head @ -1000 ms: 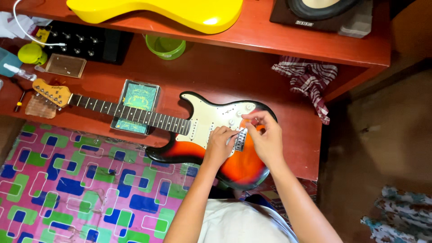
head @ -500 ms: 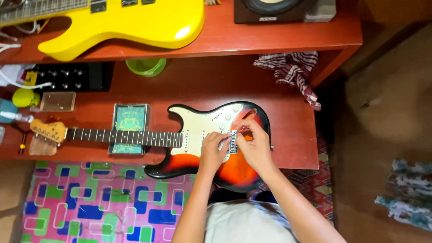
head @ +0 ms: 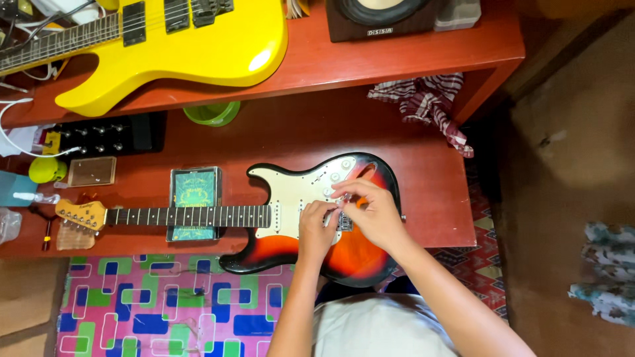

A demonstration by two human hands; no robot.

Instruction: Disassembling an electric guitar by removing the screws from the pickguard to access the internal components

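Sunburst electric guitar is lying flat on the red desk, neck pointing left and resting over a small green box. Both hands are bunched up over the bridge area: left hand has its fingers curled down onto the body right by the bridge, right hand is pinched closed on something tiny there, can't tell what. A yellow guitar sits on the shelf above, with a checked cloth hanging off to the right.
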